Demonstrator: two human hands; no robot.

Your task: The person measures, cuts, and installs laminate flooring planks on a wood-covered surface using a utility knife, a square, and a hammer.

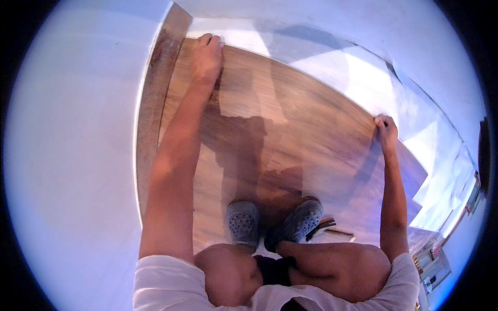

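Note:
Wood-look floor planks (316, 98) cover the floor in front of me, and their far edge runs in a curve from upper left to right. My left hand (207, 59) is at the far left end of the outermost plank, its fingers bent over the edge beside the brown skirting board (162, 78). Farther right along the same edge, my right hand (387, 133) is closed with its fingers curled at the plank's rim. Shadows of my body fall across the boards. Just how far the fingertips reach under the edge is hidden.
White sheeting (337, 65) lies beyond the plank edge, up to a pale wall. Another white wall (78, 129) rises on the left. My grey clogs (243, 224) stand on the boards. A dark-handled tool (322, 228) lies beside them. Assorted items (430, 264) sit at lower right.

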